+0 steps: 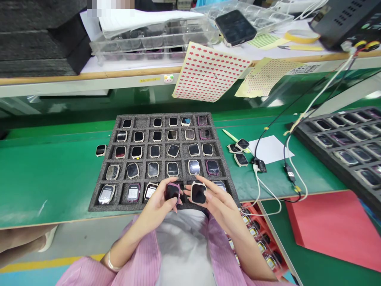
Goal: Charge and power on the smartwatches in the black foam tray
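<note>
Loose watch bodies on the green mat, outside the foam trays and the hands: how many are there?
4: one watch body left of the foam tray; three more right of it. Others may be hidden.

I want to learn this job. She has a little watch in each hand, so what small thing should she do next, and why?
Probably set the pink watch from the left hand into the foam tray: the bottom-row pocket beneath it looks free, and the right hand holds a cream watch.

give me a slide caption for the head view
Left hand and right hand each hold a smartwatch body above a foam tray.
</note>
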Available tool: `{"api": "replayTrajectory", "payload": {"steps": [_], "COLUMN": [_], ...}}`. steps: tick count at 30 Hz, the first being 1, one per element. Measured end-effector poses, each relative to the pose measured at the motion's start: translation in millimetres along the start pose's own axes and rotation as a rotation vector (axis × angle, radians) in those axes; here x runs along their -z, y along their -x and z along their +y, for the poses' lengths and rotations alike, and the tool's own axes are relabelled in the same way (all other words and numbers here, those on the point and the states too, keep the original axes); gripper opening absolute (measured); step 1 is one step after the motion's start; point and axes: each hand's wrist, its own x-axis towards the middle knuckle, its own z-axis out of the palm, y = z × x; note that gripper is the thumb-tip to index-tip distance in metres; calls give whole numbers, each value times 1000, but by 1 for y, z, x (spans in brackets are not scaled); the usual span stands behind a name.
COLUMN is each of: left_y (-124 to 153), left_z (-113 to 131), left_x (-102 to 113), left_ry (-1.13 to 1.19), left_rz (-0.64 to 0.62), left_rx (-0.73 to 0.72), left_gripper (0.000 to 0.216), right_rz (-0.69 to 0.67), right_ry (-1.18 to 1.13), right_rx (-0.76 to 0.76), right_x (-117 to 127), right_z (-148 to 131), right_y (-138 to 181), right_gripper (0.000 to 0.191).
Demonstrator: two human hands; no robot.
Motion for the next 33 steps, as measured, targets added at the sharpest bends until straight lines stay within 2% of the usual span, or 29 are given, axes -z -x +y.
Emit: {"api": "replayTrajectory", "payload": {"steps": [5,10,14,20,33], "left_y": [-2,-3,-9,-19,-17], "left_z": [-5,-3,-4,-7,-13], "left_x": [-1,-3,-6,-12,-10], "left_ry": [-120,-181,-155,-94,-195], "left_rz": [64,55,74,100,103], "left_rx": [-8,-16,-52,-65,-101], "left_gripper": [40,35,33,35,34], "right_rz": [-41,-56,-9,-5,6], "right_ry": [-33,17,76,55,57], "right_rx": [-1,55,103,95,170], "right_x": [-4,-2,1,-1,2], "right_z": [-1,4,6,2,12], "right_y": [0,-4,-9,-13,-12], "right_gripper": [45,37,35,37,30]}}
